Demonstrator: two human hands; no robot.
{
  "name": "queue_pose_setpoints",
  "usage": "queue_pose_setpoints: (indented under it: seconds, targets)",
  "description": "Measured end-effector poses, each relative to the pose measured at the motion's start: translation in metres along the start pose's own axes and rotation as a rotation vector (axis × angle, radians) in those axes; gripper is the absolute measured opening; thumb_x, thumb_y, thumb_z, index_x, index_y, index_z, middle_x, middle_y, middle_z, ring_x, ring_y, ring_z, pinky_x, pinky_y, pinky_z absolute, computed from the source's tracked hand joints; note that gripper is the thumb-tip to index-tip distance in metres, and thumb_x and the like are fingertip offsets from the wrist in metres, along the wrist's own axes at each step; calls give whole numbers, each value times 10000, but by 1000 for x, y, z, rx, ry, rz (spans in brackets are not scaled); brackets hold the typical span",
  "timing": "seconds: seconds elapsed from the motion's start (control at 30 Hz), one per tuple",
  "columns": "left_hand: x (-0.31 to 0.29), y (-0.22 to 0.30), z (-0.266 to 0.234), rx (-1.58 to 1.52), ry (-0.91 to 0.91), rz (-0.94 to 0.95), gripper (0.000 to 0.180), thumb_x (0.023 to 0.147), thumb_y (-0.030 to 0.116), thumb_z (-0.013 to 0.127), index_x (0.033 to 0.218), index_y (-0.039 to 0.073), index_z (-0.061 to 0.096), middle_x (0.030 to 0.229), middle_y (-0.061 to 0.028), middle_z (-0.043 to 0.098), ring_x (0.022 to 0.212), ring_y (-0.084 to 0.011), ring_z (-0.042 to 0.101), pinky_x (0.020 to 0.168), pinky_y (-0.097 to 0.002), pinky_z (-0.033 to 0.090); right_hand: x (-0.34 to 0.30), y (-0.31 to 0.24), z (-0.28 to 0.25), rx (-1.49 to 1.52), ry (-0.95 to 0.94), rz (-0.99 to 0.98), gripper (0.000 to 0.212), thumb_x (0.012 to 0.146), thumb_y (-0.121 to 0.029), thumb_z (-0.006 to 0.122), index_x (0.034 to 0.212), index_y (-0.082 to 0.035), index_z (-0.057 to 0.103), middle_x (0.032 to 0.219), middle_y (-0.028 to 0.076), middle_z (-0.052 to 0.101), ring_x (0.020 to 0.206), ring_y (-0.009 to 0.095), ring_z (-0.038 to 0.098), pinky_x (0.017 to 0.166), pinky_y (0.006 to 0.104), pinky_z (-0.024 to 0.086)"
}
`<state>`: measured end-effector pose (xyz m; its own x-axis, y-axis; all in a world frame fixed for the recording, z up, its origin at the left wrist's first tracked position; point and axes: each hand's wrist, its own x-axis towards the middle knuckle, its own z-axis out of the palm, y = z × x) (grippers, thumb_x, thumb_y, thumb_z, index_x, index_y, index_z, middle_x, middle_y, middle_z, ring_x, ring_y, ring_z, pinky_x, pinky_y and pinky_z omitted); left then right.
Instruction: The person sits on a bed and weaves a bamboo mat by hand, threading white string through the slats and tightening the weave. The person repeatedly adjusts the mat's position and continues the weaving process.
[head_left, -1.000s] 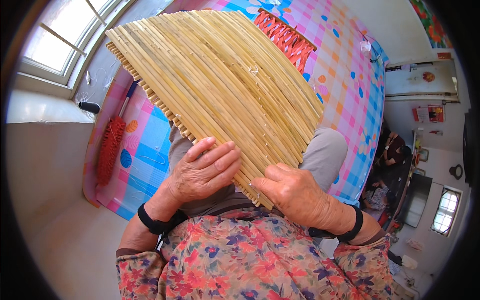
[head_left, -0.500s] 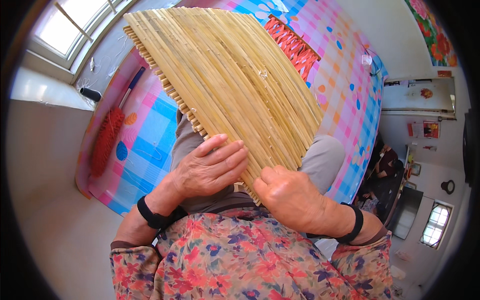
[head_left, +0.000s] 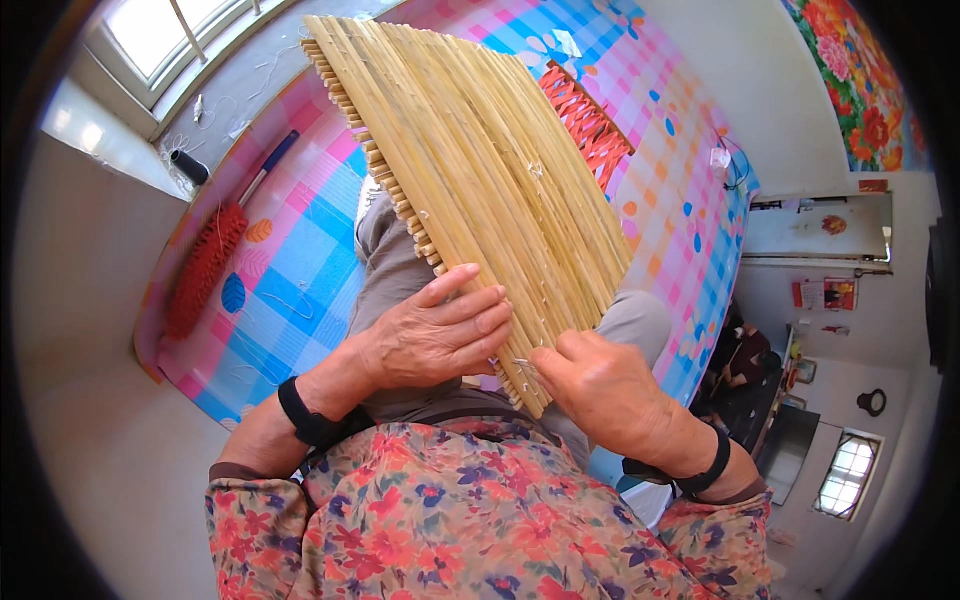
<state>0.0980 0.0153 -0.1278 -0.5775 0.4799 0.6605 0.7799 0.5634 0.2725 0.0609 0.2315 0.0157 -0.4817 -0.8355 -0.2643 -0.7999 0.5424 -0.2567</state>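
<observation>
A mat of thin wooden sticks (head_left: pixel 480 170), laid side by side in layers, slants across my lap. Small white thread knots dot its surface. My left hand (head_left: pixel 440 325) rests on its near left part, fingers stretched out flat over the sticks and the thumb hidden. At the mat's near corner, the fingers of my right hand (head_left: pixel 605 385) are pinched together. A short white thread (head_left: pixel 523 362) shows at these fingertips, close to the sticks. The stick ends form an uneven row along the left edge.
I sit on a checked bed cover (head_left: pixel 310 260). A red duster (head_left: pixel 208 265) lies at the left, below a black spool (head_left: pixel 190 167) on the window ledge. Beyond the mat is a frame with red woven strips (head_left: pixel 587 125). A person (head_left: pixel 745 360) sits in the far right background.
My right hand has drawn slightly right, away from the mat's near corner, and the white thread now shows at its fingertips. The left hand stays on the sticks. The whole view has shifted slightly.
</observation>
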Motion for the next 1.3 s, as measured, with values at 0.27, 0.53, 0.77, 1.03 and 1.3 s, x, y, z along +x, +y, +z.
queue_pose_setpoints:
  seconds: [0.27,0.53,0.77,1.03,1.3]
  targets:
    - [1,-1,3,84,50,68,316,835,211,644,1108,51,651,1192,-73,628,1218,-229,574,1133,-510,370,11,1,-6,-224,296,-191,127,756,-114,613,875,-68,620,775,81,512,807,263,582,745,408,474]
    - [3,-3,4,152,58,104,332,837,269,678,1095,59,665,1165,-63,636,1183,-216,593,1123,-534,375,-13,3,-13,-127,4,-36,201,778,-85,643,979,-81,643,722,70,526,633,260,601,541,368,465]
    - [4,-2,5,171,70,137,219,872,245,649,1034,99,670,1174,-50,598,1204,-194,552,1121,-564,381,-3,-7,-24,-210,-40,-78,111,724,-88,640,793,-81,554,689,66,536,613,235,628,524,352,495]
    - [0,-4,12,180,114,174,141,871,269,647,950,153,660,1111,-37,559,1132,-181,549,1102,-584,398,1,-9,-25,-205,-105,-84,114,708,-83,643,756,-86,539,687,74,557,607,240,636,527,356,502]
    - [-1,-5,14,232,110,210,161,860,288,634,942,151,658,1117,-38,563,1126,-186,545,1086,-592,409,4,-10,-15,-239,-80,-104,108,721,-113,633,732,-92,528,669,64,540,588,218,621,515,342,483]
